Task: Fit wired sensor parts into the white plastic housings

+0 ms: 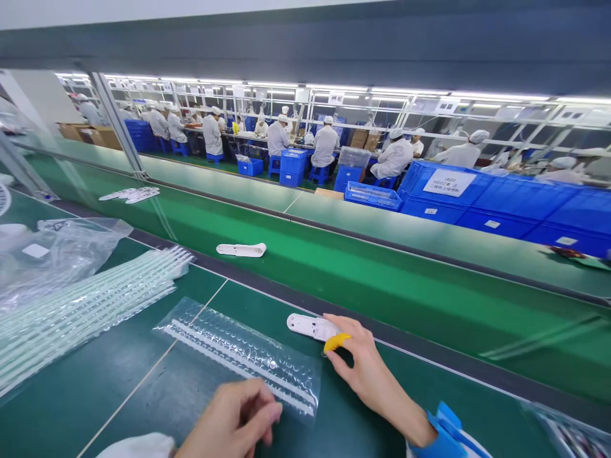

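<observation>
White plastic part [309, 326] lies at worktop [95, 394] far edge, right hand [372, 375] pinching its end; judged light, stiff, smooth; grip by the sides; left hand [233, 420], fingers curled, pinches bubble bag [238, 348].

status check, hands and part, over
Right hand pinching end of white plastic part at bench edge. Left hand curled by near edge of bubble bag, grip unclear. Nothing in the way; second white part on conveyor beyond.
</observation>
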`<state>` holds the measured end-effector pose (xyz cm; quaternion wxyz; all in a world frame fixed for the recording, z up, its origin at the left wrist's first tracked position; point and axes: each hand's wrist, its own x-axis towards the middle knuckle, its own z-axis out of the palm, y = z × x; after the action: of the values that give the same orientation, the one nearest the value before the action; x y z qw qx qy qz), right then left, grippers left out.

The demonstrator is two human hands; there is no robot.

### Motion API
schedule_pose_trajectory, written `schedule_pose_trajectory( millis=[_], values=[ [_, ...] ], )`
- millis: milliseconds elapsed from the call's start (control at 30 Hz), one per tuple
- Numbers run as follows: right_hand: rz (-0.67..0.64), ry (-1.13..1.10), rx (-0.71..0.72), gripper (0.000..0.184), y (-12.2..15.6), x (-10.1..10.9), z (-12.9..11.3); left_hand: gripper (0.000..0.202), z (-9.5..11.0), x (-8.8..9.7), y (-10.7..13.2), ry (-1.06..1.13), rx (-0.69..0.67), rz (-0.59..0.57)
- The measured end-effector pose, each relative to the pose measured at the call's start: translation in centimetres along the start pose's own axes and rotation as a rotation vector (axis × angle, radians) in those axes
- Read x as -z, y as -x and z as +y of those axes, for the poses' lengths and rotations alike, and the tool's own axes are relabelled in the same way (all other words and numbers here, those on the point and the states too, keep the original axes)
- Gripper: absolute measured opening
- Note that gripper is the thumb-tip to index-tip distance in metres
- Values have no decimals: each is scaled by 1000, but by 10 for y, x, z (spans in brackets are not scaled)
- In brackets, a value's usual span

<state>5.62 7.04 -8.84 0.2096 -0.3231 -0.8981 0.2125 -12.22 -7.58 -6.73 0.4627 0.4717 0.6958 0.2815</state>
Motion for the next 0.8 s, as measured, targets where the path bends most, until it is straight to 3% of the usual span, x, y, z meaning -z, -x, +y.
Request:
schedule_pose_trajectory(
  millis=[67,100,167,233,333,433,533,633,800],
  values=[
    [16,-88,-10,11,4,-4,4,15,4,-2,-14,-189,-228,238],
    [30,-135,-6,11,6,-6,5,21,5,-4,-21,-290,-320,344],
    [57,-204,8,12,12,-7,6,45,4,-9,-37,-451,-426,438],
    [75,-232,11,12,16,-8,7,53,2,-15,-49,-532,-469,422],
    [98,-241,-1,12,19,-7,7,34,-1,-19,-59,-533,-503,376],
    [165,-197,-20,14,19,1,8,25,2,-17,-56,-500,-534,362],
    [238,4,4,13,21,18,9,24,7,-12,-47,-353,-550,341],
    [166,216,58,13,22,32,6,21,10,-10,-37,-183,-569,315],
    [-91,353,37,19,17,34,0,22,6,-16,-30,-166,-597,329]
  ],
)
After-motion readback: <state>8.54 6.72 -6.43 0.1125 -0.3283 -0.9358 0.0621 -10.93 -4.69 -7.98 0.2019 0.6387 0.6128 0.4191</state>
